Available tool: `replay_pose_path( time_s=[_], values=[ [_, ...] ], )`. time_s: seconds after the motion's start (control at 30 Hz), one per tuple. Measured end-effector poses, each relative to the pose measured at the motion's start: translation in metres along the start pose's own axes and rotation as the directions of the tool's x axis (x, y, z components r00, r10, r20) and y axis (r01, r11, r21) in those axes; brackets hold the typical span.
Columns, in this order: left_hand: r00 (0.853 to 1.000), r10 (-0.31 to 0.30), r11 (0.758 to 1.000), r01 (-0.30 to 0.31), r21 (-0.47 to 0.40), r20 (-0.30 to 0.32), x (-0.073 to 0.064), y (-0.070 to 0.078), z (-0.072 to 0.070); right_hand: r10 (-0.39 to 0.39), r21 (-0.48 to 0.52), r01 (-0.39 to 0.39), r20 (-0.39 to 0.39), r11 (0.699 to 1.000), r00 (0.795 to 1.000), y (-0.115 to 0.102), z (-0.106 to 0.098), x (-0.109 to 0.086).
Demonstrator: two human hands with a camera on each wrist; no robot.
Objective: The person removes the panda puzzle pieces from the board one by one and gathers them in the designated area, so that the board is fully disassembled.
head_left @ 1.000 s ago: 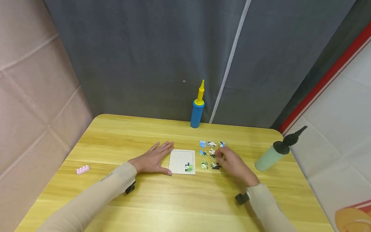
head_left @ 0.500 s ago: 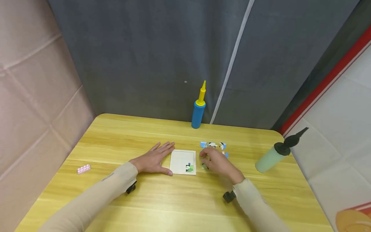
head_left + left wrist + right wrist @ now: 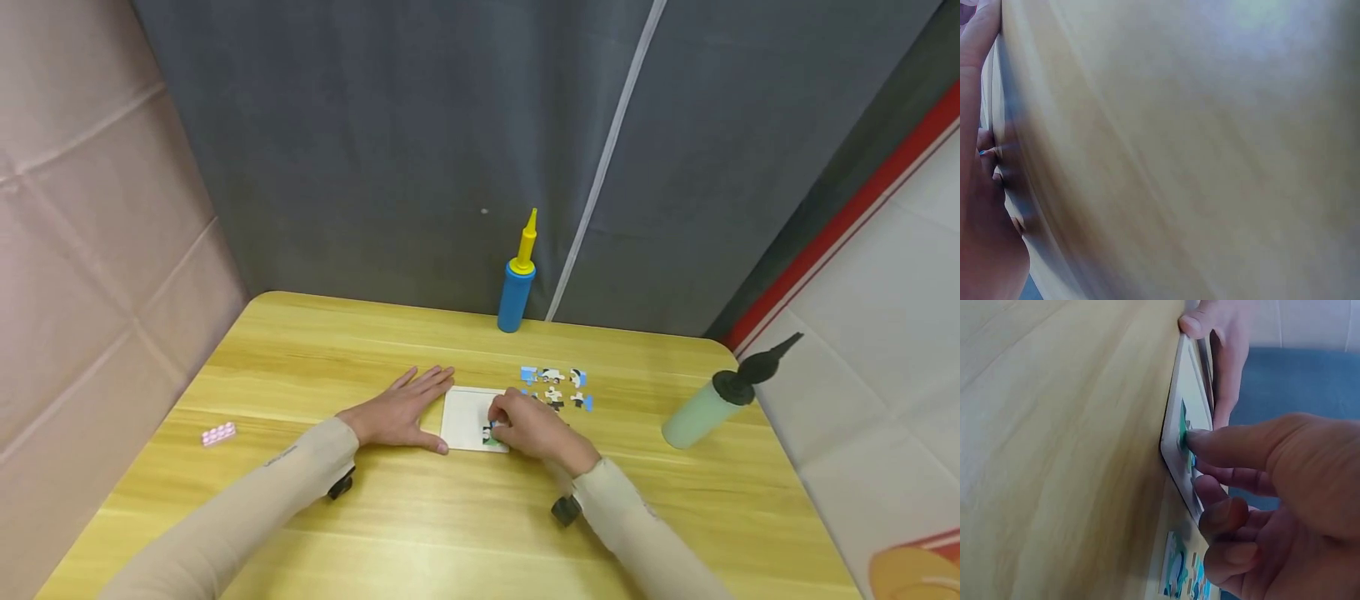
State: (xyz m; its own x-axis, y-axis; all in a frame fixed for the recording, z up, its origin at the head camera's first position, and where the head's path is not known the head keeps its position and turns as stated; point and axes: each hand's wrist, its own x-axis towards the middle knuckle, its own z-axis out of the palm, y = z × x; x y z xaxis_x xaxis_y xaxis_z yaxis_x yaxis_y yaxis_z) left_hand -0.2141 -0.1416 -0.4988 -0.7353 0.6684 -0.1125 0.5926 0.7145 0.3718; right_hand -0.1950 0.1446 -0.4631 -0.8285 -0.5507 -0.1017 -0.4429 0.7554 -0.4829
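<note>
A shallow square puzzle tray point(image 3: 461, 412) lies on the wooden table, with a green-and-black jigsaw piece point(image 3: 487, 436) in its near right corner. My left hand point(image 3: 393, 414) lies flat beside the tray, fingers spread, thumb at its near left corner. My right hand point(image 3: 532, 425) is over the tray's right side. In the right wrist view its thumb point(image 3: 1210, 445) and forefinger pinch at the green jigsaw piece, fingertips right at the tray's surface; the other fingers are curled. Part of the piece is hidden behind the fingertips.
Several loose jigsaw pieces point(image 3: 553, 398) lie right of the tray, some hidden by the right hand. A blue-and-yellow hand pump point(image 3: 514, 296) stands at the back edge. A pale green bottle point(image 3: 697, 414) with a black top is at right, a pink toy brick point(image 3: 218, 433) at left.
My right hand has moved left from the loose pieces onto the tray's right side, uncovering the pieces at the far right. My left hand has stayed at the tray's left side.
</note>
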Motion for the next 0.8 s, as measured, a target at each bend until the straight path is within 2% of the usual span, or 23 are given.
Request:
replay_pose_path(
  time_s=[0.27,0.53,0.8],
  values=[
    [1.0,-0.007,1.0,0.007,0.007,0.014,0.002,0.0,0.002,0.055,0.019,-0.055,0.012,0.998,0.998,-0.001,0.002,0.0],
    [1.0,0.002,1.0,-0.002,0.002,0.005,0.001,0.002,-0.001,0.034,0.134,-0.036,0.017,0.99,0.999,-0.006,-0.003,-0.003],
    [1.0,-0.005,1.0,0.005,0.0,0.003,-0.001,0.004,-0.004,0.043,0.195,-0.034,-0.043,0.98,0.998,0.004,-0.007,-0.014]
  ],
)
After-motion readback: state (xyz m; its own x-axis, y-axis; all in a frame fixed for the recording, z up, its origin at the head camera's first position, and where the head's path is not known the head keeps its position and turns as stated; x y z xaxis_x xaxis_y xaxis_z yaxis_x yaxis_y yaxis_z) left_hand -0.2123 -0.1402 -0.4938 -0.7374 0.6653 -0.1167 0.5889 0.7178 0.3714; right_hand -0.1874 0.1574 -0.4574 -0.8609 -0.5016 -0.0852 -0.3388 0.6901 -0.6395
